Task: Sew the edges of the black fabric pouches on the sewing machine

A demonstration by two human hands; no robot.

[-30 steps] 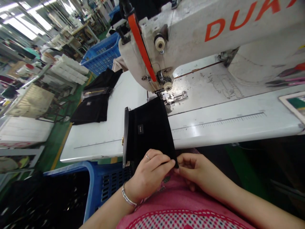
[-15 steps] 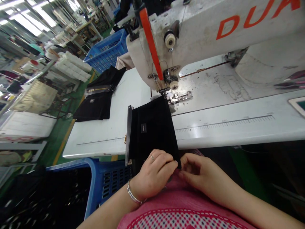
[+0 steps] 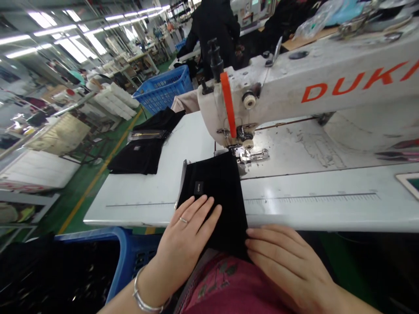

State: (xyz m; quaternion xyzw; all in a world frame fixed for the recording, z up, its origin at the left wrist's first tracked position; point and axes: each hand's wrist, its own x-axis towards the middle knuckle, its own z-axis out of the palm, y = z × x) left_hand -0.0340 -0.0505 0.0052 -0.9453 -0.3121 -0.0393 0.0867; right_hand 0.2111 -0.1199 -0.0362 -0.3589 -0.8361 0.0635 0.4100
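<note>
A black fabric panel (image 3: 225, 196) with a small sewn label (image 3: 198, 188) and a zipper strip along its left side lies over the front edge of the sewing table. Its far corner is at the presser foot (image 3: 240, 152) of the sewing machine (image 3: 278, 83). My left hand (image 3: 186, 235) rests flat on the panel just below the label, fingers spread. At the panel's lower right edge, the outstretched fingertips of my right hand (image 3: 288, 261) touch the fabric. The right thumb is hidden.
More black panels (image 3: 140, 150) with a zipper are stacked at the table's left end. A blue crate (image 3: 122, 253) of dark pieces stands below left. Behind the table are another blue crate (image 3: 163, 87) and a person in dark clothing (image 3: 214, 35). Scissors (image 3: 399, 150) lie at right.
My left hand has gone from gripping the panel's lower edge to lying flat on it near the label. My right hand's curled fingers have straightened along the right edge. The view has tilted up.
</note>
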